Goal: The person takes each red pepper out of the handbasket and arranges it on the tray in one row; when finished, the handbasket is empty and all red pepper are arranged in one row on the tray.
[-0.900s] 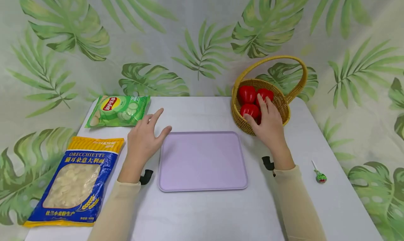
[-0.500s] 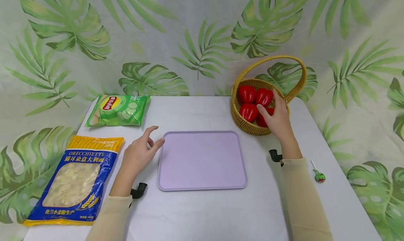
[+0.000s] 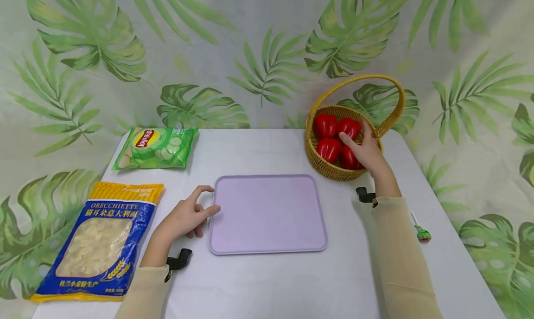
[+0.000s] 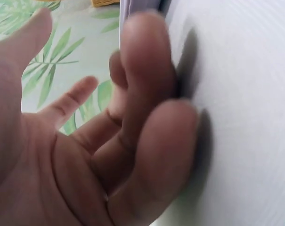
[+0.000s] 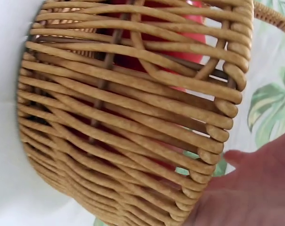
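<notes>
Red fruit (image 3: 349, 159) sits in the basket (image 3: 333, 170) under my right hand (image 3: 370, 153); cannot tell whether those fingers pinch it. Left hand (image 3: 185, 217), loosely spread, has lowered to the tray's (image 3: 267, 217) edge; grasp stage, I judge.

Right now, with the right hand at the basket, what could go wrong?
The red pieces look smooth, so one might slip if the right hand lifts it.
That hand reaches across the near side of the basket, so it could knock or tip it.
The left hand is beside the tray, so it may nudge it.
</notes>
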A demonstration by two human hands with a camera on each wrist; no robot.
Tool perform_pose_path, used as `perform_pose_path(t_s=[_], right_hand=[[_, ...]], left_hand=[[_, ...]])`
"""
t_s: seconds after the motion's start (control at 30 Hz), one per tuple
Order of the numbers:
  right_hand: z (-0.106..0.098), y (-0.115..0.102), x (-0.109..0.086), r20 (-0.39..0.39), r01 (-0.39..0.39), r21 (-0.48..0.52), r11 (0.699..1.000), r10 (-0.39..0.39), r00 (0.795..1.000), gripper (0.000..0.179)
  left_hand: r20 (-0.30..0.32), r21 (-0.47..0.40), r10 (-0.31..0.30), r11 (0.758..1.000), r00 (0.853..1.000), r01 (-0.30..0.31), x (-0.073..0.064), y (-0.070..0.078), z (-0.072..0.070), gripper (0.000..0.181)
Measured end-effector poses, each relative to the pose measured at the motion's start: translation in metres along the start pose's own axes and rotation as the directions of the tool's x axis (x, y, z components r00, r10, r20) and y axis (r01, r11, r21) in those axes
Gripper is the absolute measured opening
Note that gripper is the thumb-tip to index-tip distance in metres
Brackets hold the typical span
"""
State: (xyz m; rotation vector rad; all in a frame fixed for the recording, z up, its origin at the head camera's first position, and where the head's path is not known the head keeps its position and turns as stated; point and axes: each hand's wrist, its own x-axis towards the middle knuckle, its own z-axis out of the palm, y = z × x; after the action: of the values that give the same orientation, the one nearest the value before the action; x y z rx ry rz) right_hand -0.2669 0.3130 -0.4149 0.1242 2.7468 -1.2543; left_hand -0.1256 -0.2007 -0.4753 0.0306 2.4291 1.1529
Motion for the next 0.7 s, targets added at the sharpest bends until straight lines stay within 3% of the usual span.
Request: perform_pose_path(t_s=[0.33, 0.7], right_hand=[[-0.001, -0.002, 0.004, 0.16, -0.044, 0.023, 0.999, 0.04, 0.986, 0.122], [-0.002, 0.004, 0.01, 0.206, -0.033, -0.034, 0.999, 0.039, 0.978, 0.118]], left_hand=[[0.127, -0.098, 0.032, 0.995, 0.991, -0.02, -0.003, -0.011, -0.002, 0.071], [0.19, -0.188, 0.085, 0.981, 0.978, -0.049, 0.0, -0.016, -0.002, 0.077]])
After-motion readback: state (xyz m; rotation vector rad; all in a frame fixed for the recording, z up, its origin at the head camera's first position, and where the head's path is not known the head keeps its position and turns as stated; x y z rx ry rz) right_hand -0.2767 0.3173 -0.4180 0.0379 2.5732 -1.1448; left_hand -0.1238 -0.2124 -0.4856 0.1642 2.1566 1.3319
